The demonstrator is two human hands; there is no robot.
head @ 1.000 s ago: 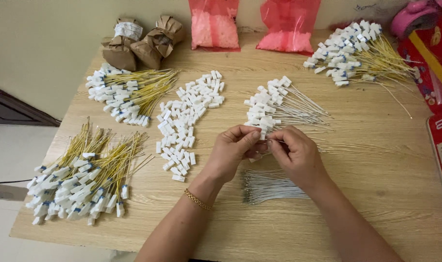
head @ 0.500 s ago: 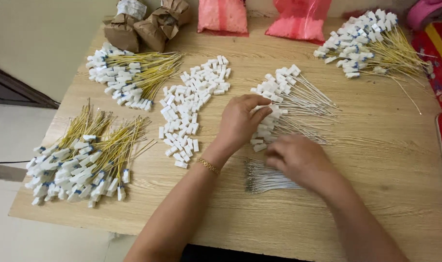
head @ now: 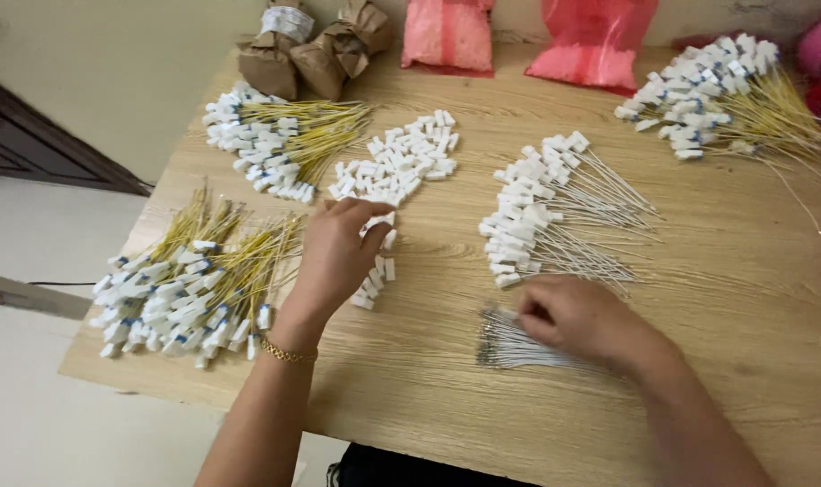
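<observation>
I see the left hand [head: 338, 251] resting palm down on the near end of the loose pile of small white plastic blocks [head: 394, 171], its fingers curled onto a few of them; whether it has one pinched I cannot tell. A gold bracelet [head: 287, 353] sits on that wrist. The right hand [head: 577, 316] lies well apart from it, fingers bent down onto the bare silver wires [head: 509, 347] that lie bunched on the tabletop [head: 744, 271] (the fingertips touch the bundle's upper edge, but a firm grasp is not visible to me). Between and just beyond the hands lies a heap of white-capped silver wires [head: 550, 212]. To the left are two bundles of yellow wires with white tags [head: 189, 284], a third sits at far right [head: 717, 95], and brown paper parcels [head: 316, 45] and pink bags [head: 518, 32] line the far edge.
</observation>
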